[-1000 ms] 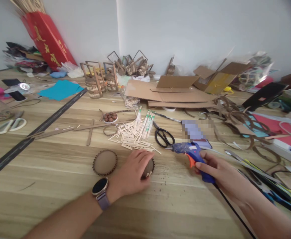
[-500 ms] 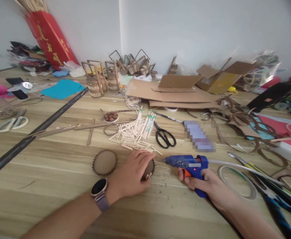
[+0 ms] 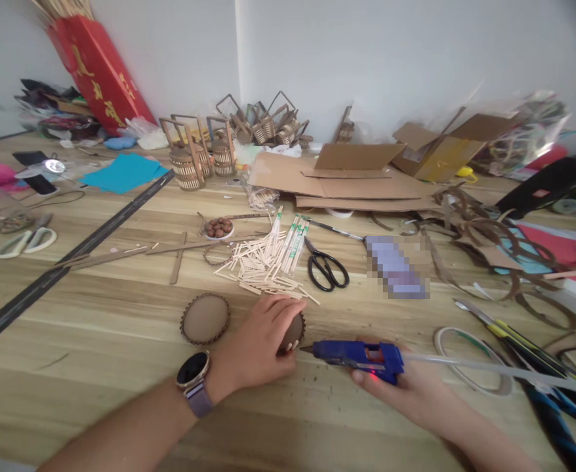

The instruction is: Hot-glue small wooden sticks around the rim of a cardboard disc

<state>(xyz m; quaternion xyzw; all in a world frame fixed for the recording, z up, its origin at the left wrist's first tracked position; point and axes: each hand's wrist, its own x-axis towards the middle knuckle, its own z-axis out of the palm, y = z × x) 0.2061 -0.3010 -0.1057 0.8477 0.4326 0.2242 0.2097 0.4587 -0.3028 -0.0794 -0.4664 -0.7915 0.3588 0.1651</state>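
My right hand [image 3: 396, 380] is wrapped round a blue glue gun [image 3: 357, 354], with a long clear glue stick [image 3: 465, 362] coming out of its back. The gun's nozzle points left, close to the rim of a small round brown disc [image 3: 295, 331]. My left hand [image 3: 263, 334], wearing a watch, is closed over that disc and hides most of it. Short pale sticks [image 3: 292, 345] stand at the disc's near edge by my fingertips. Left of my wrist lies a similar brown disc [image 3: 205, 318] with a braided dark rim.
Beyond my left hand lies a pile of short wooden sticks [image 3: 263, 259], beside black scissors [image 3: 327, 265] and a bowl of brown beads [image 3: 219, 227]. Small lidded baskets [image 3: 187, 167] and cardboard [image 3: 337, 180] stand farther back. Pliers [image 3: 538, 400] and a tape roll [image 3: 472, 360] lie right.
My right hand has brought the glue gun down and left and rolled it over, so its nozzle is now by the disc's near edge. My left hand stays on the disc.
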